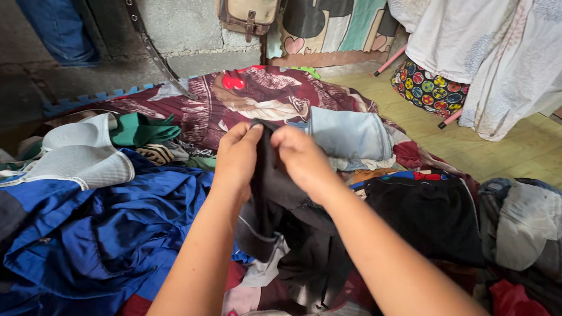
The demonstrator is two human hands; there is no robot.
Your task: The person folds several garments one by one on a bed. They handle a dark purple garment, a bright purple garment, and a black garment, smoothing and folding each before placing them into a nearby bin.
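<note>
Both hands, left hand [236,155] and right hand [302,157], pinch a dark garment [291,222]; folded jeans [351,134] lie done, blue clothes [103,234] wait unfolded.

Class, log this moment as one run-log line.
left hand: grips dark garment | right hand: grips same garment | left: blue clothes | beyond: rolled jeans

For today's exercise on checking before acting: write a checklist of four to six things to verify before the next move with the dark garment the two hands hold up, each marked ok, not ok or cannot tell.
1. Left hand grips the dark garment at its top edge: ok.
2. Right hand grips the same edge: ok.
3. Garment hangs free of the pile: not ok, its lower part lies among other clothes.
4. Garment's kind is clear: cannot tell.
5. Folded light blue jeans lie apart from the hands: ok.
</note>
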